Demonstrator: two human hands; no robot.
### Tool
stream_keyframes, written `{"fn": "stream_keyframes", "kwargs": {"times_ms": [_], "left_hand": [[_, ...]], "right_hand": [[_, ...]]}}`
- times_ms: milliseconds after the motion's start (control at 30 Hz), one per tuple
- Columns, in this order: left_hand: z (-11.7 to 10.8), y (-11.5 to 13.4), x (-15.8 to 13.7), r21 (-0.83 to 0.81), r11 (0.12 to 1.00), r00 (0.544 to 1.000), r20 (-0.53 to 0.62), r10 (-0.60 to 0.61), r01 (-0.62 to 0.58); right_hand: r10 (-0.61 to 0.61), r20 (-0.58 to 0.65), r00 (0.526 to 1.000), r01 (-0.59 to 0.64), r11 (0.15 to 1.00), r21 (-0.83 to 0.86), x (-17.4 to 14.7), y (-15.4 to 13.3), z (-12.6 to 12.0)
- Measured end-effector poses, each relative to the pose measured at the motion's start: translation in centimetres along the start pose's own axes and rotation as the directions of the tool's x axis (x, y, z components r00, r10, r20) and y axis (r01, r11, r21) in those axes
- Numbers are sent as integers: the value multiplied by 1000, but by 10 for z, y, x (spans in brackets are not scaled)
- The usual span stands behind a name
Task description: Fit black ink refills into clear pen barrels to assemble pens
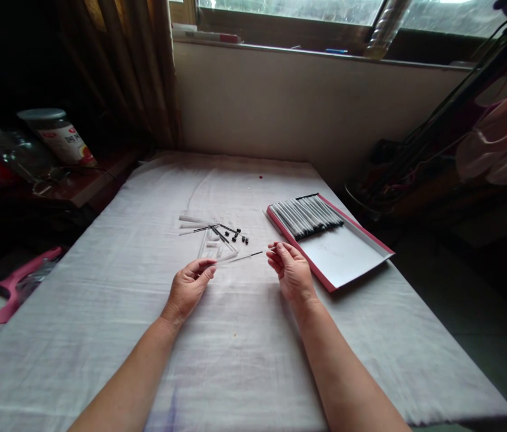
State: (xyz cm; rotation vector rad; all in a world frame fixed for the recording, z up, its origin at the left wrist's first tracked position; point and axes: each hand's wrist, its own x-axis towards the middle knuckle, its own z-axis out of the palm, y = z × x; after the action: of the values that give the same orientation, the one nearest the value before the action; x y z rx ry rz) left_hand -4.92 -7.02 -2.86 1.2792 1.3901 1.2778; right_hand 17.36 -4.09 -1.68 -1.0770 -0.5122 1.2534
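Observation:
My left hand (191,285) pinches one end of a thin clear pen barrel (235,259), held nearly level above the cloth. A dark, slim refill (257,254) sticks out of the barrel's right end. Just right of that tip is my right hand (290,268), its thumb and fingers closed in a pinch; whatever they hold is too small to make out. Beyond the hands lie several loose black refills (221,235), clear tubes (190,218) and small black plugs (234,239). Clear plastic pieces (212,244) rest beside them.
A shallow red-edged box lid (345,255) at the right holds a row of clear, black-ended pens (307,216). White cloth (113,312) covers the table. Jars (62,137) stand on a side surface at left, with pink-handled scissors (10,291) lower down. A wall and window are behind.

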Motion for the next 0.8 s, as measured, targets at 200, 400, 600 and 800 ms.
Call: {"fn": "stream_keyframes", "kwargs": {"times_ms": [200,400,600,800], "left_hand": [[2,-2,-4,105,994,999,12,38,-39],[1,-3,-4,151,986,997,-1,71,-70],[0,-5,-1,55,998,1000,-11,13,-13],[0,-5,0,88,996,1000,-8,26,-25]], "right_hand": [[-77,263,962,169,921,-350,-14,11,23],[-125,481,868,390,771,-503,17,9,27],[-200,584,787,606,76,-792,56,12,24],[-155,613,775,598,-133,-790,55,17,28]]}}
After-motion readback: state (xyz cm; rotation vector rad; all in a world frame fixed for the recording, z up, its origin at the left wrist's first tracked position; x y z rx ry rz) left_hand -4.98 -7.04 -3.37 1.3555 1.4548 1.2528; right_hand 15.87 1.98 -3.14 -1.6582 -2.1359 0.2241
